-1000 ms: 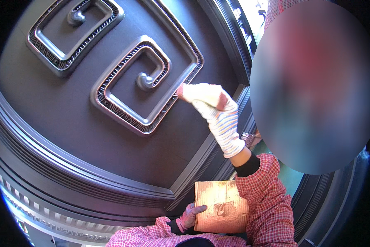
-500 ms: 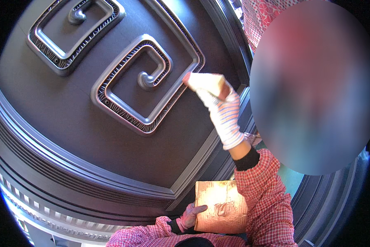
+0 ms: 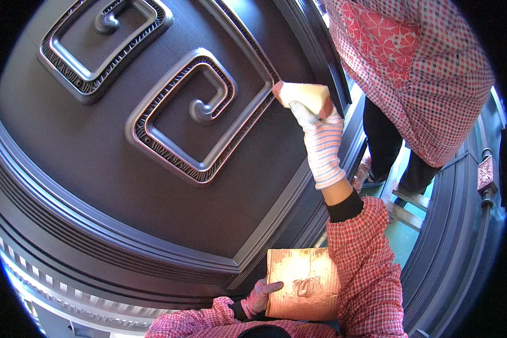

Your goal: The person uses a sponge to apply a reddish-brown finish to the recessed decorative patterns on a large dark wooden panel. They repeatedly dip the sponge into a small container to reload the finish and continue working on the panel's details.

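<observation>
Door panel (image 3: pixel 124 186), dark, spiral relief. Right hand (image 3: pixel 320 135), gloved, fingers gripping pad (image 3: pixel 301 94) at panel's far right edge. Left hand (image 3: pixel 258 297) holds card (image 3: pixel 303 284), near. Remaining progress indeterminable.

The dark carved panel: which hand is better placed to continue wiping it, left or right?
Right. The right hand in a striped glove presses a pale pad on the panel, while the left hand holds a brown cardboard piece low.
</observation>
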A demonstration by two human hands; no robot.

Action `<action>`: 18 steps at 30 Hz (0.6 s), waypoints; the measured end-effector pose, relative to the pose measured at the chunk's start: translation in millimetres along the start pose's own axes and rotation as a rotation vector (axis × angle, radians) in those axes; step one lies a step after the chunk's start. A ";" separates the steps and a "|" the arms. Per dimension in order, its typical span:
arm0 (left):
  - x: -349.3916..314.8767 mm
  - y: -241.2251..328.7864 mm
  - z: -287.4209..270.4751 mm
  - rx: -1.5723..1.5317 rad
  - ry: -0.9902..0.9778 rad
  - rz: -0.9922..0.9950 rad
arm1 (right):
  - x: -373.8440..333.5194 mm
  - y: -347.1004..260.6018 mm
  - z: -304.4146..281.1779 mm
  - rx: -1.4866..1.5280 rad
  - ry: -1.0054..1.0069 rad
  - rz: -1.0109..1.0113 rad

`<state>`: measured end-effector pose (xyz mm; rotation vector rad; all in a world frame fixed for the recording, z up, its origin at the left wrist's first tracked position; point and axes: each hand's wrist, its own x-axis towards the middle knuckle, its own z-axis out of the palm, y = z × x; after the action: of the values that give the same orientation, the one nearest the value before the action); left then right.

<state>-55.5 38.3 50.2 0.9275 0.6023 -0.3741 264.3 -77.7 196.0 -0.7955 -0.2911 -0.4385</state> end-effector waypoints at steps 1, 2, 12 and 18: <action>0.5 0.6 1.1 0.006 -0.005 -0.004 | 5.2 4.9 -0.8 -0.009 0.020 0.026; 0.9 0.8 1.8 0.013 -0.011 -0.007 | 6.7 6.2 -1.7 -0.009 0.020 0.028; -1.1 1.3 6.7 -0.023 -0.022 0.005 | -25.8 8.6 -12.9 0.008 -0.100 0.140; -1.7 1.3 0.8 0.025 0.011 -0.006 | 0.8 -0.7 1.9 0.004 -0.001 0.089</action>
<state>-55.9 38.5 52.4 0.9523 0.6116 -0.3836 264.5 -77.0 198.1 -0.8020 -0.2561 -0.3540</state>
